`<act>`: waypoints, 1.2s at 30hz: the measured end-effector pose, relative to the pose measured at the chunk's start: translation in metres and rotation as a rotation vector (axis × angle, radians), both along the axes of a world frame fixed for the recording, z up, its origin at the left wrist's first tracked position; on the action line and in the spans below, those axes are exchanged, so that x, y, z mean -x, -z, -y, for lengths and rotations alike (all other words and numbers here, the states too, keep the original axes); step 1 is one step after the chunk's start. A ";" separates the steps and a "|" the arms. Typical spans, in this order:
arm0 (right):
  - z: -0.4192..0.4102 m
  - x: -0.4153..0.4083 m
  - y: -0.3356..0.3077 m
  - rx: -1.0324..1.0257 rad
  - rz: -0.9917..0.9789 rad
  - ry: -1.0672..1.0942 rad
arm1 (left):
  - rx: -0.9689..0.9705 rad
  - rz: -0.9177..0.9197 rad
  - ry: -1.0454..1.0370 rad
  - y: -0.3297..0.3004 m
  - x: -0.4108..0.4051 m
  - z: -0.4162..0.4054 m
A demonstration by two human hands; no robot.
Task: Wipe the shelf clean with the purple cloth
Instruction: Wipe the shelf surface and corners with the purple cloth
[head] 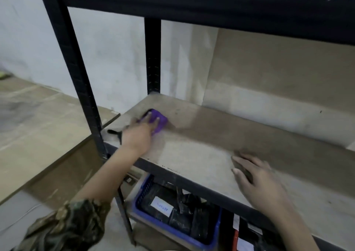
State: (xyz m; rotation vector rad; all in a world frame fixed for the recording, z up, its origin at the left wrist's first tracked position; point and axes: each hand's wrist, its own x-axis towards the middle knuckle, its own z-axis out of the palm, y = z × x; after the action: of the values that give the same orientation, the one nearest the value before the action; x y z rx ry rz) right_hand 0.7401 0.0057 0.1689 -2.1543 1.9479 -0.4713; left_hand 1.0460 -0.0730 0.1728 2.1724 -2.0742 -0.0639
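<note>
Left hand (142, 133) presses flat on the purple cloth (158, 121), fingers laid straight across it rather than curled round it. The cloth sits at the far left of the shelf (201, 154), near the back upright post (153, 58) and the left edge of the board. Right hand (257, 177) rests flat on the shelf near the front edge, well apart from the cloth, fingers relaxed and holding nothing (looks like a brace for balance).

Risks, as I judge them:
- The cloth is only pinned by pressure, not gripped. A fast stroke or a rough patch of board could bunch it up or let it slide out from under the fingers.
- The cloth is close to the left edge. A stroke running that way could push dust, or the cloth itself, off the board and down to the floor.
- A small dark object (115, 132) lies just beside the left wrist by the front post (76, 74); too blurred to name. A return stroke could knock it off.
- Dirt swept forward may drop into the blue basket (194, 237) on the level below.
- Most of the board to the right looks dull and marked; much seems left to wipe.

The cloth lies under and beyond the fingertips, its far part showing past them.
</note>
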 end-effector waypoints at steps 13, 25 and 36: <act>0.014 -0.043 -0.013 0.044 0.048 -0.174 | 0.172 -0.062 -0.060 -0.036 0.035 -0.012; 0.023 -0.060 0.003 0.025 0.101 -0.255 | 0.082 0.070 -0.093 0.009 -0.039 0.009; 0.025 -0.062 0.001 0.036 0.148 -0.229 | 0.223 -0.036 -0.177 -0.015 -0.056 0.061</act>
State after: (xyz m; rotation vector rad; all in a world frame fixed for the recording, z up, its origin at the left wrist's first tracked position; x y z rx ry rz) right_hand 0.8020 -0.0188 0.1680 -2.2579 1.6040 -0.6084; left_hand 1.1020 -0.1340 0.1877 2.1877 -1.7672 0.1394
